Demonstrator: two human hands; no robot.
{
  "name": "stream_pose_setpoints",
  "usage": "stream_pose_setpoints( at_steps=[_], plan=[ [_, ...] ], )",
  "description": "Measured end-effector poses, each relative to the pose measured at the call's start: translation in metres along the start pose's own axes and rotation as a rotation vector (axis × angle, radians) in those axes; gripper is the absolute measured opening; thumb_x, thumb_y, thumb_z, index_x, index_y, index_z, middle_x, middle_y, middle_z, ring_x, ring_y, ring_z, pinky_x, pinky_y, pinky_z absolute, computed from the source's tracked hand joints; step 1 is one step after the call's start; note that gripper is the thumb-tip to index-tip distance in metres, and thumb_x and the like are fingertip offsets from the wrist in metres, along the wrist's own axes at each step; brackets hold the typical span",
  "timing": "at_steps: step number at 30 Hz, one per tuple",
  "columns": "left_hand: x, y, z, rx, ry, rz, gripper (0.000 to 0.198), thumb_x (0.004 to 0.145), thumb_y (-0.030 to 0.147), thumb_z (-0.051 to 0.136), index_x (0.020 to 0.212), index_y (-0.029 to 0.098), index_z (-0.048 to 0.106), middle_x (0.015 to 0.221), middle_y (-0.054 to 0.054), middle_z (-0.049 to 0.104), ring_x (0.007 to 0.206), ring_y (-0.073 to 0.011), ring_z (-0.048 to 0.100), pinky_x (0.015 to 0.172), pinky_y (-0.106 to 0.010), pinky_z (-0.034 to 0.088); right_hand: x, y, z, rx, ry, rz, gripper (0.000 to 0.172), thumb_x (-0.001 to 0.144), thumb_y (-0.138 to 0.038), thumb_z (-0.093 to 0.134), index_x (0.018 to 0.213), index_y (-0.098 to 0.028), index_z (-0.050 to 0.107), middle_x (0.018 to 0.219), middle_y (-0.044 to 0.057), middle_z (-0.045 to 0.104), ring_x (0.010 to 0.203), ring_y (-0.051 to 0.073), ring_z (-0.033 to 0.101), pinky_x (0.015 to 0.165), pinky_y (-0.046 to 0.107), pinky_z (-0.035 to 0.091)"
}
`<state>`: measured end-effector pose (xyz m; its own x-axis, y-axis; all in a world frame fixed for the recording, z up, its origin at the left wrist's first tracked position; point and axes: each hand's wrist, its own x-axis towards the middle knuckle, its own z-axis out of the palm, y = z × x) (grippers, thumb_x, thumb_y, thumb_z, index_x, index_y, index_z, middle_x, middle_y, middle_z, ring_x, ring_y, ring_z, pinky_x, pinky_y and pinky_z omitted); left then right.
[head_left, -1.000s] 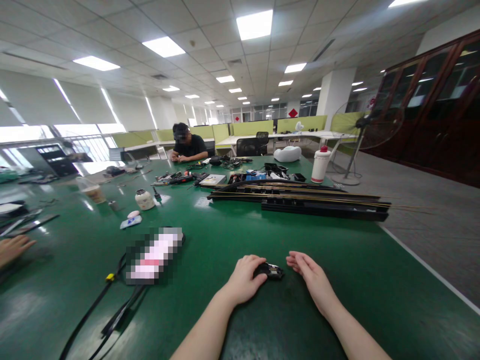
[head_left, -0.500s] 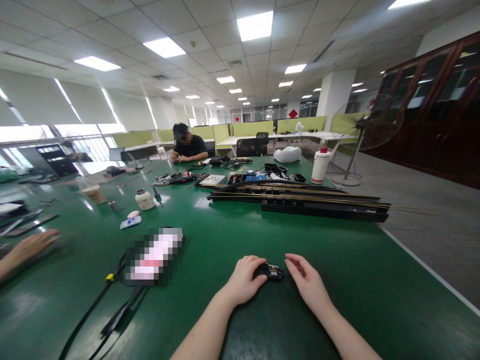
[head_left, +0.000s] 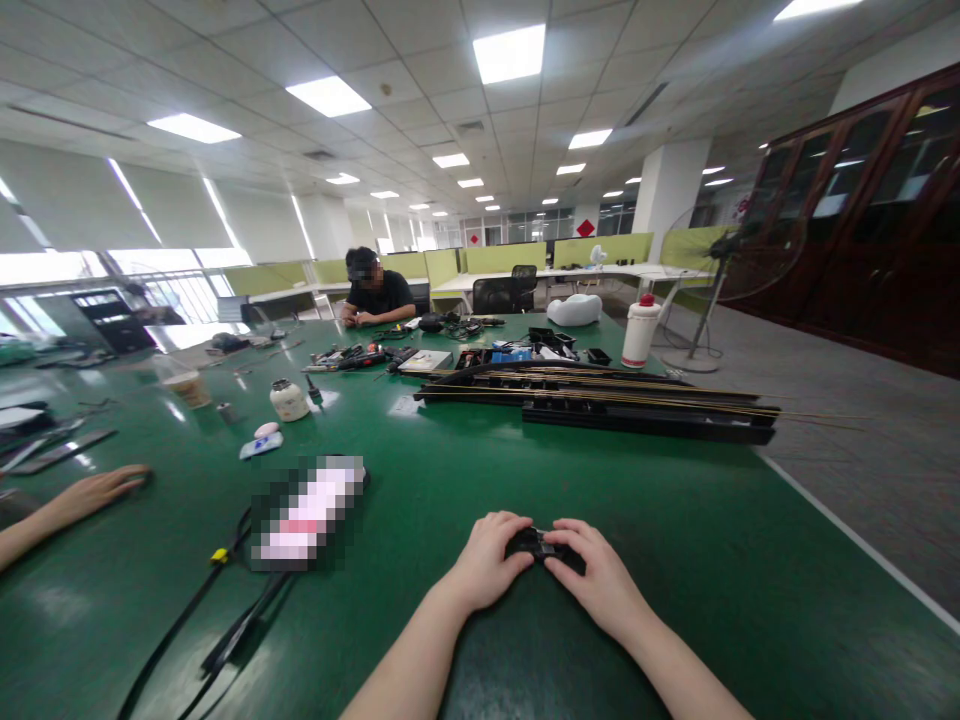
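A small black device (head_left: 538,543), rounded like a computer mouse, lies on the green table in front of me. Parts of its inner side show, but fingers cover most of it. From the left, my left hand (head_left: 489,558) grips it with the thumb at the near side and the fingers at the far side. My right hand (head_left: 596,570) is closed round its right end in the same way, thumb near and fingers far. Both hands rest close together at the tabletop.
Left of my hands lies a blurred-out phone (head_left: 311,515) with black straps. Another person's hand (head_left: 105,490) rests at the far left. Black rails with thin rods (head_left: 600,395) lie ahead, near a white bottle (head_left: 641,330). A jar (head_left: 289,400) stands left; a person (head_left: 377,290) sits opposite.
My right hand has moved left and taken hold of the device's right end, where it was apart before. My left hand keeps its grip. The other person's hand has shifted right.
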<state>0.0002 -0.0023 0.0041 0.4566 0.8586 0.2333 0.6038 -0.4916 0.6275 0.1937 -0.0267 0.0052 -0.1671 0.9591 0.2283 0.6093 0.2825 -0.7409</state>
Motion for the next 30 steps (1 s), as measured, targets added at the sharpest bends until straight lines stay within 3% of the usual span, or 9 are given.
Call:
stream_pose_setpoints(
  at_steps=[11, 30],
  plan=[
    [0.000, -0.003, 0.002, -0.007, 0.007, 0.000, 0.036, 0.079, 0.024, 0.060, 0.115, 0.024, 0.056, 0.111, -0.005, 0.059, 0.105, -0.0234, 0.051, 0.094, -0.039, 0.038, 0.002, 0.000, 0.000, 0.006, 0.009, -0.010, 0.017, 0.075, -0.030, 0.060, 0.089, -0.026, 0.068, 0.108, 0.006, 0.064, 0.107, 0.024, 0.054, 0.096, 0.041, 0.040],
    [0.000, 0.000, 0.000, 0.005, -0.016, -0.011, 0.037, 0.079, 0.023, 0.060, 0.115, 0.022, 0.056, 0.112, -0.005, 0.059, 0.106, -0.0234, 0.050, 0.094, -0.038, 0.037, 0.007, 0.015, -0.006, 0.476, 0.191, 0.220, 0.037, 0.064, -0.048, 0.067, 0.090, -0.022, 0.067, 0.093, 0.007, 0.071, 0.090, 0.025, 0.064, 0.084, 0.040, 0.048]
  ],
)
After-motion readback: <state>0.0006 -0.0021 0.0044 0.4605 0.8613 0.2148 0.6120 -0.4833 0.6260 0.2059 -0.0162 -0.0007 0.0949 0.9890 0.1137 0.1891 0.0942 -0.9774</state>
